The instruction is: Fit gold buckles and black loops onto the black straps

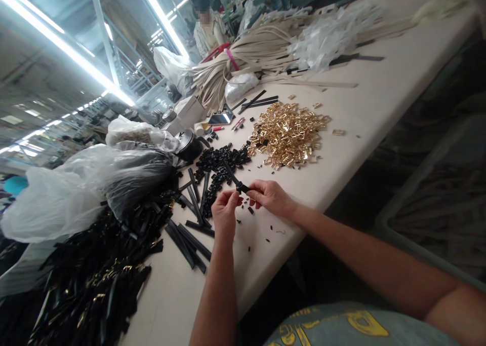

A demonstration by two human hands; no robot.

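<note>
Black strap (pixel 231 174) is being pinched at its near end between the thumb and curled fingers of the right hand (pixel 275 198), while by the small black band (pixel 240 186) around it, it is being gripped by the left hand's (pixel 225 212) thumb and bent fingers. Beyond the fingertips its free end is being pointed toward the black pieces (pixel 216 161), with gold buckles (pixel 290 133) being left past the right fingers. Judging by its look, something light, smooth and bendable is being handled, best being held flat-sided close to the band.
</note>
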